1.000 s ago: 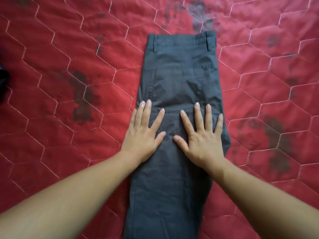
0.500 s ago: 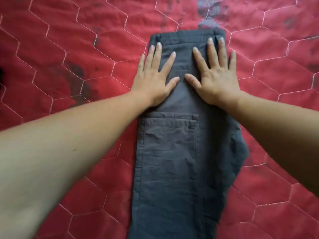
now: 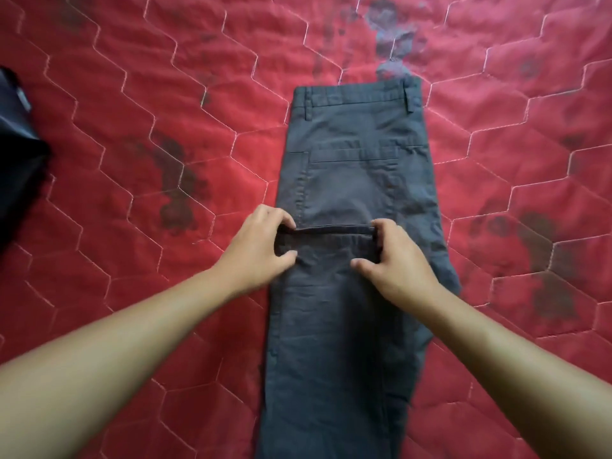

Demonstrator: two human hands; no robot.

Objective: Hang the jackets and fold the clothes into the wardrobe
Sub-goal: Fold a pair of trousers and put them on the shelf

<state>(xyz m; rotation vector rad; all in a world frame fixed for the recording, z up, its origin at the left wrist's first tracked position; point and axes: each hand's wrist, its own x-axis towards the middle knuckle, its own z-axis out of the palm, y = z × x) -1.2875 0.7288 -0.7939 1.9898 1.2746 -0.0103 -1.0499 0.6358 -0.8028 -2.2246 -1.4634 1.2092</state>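
While the trousers (image 3: 357,180) lie flat on the red quilt (image 3: 132,94), waistband at the far end, both hands work the pocket edge — left hand (image 3: 261,250) pinching its left end, right hand (image 3: 394,256) its right, fingers curled round cloth. Dark cloth (image 3: 16,160) sits far left.

Grey trousers (image 3: 357,180) lie lengthwise on the red quilt (image 3: 139,134); left hand (image 3: 261,250) and right hand (image 3: 397,260) pinch their pocket flap (image 3: 331,231)
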